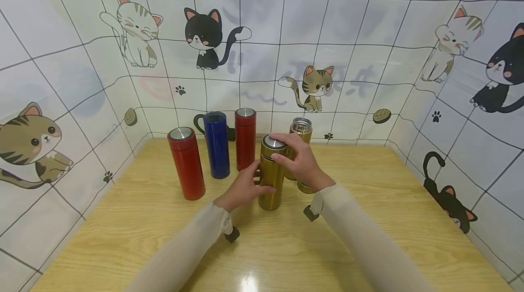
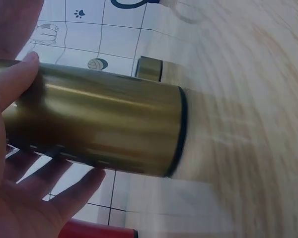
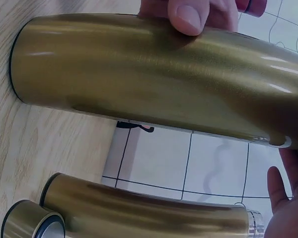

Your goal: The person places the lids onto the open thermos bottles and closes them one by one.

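A gold thermos with a silver-topped lid stands on the table. My left hand grips its body from the left, thumb across the front, as the left wrist view also shows on the gold body. From the right, my right hand holds the thermos lid, thumb at its near side and fingers over the top. Behind it stands a second gold thermos, its threaded mouth uncovered. A short gold cap sits beside that second thermos in the right wrist view.
To the left stand a red thermos, a blue handled mug and another red thermos. A wall covering with cat drawings encloses the wooden table at the back and sides.
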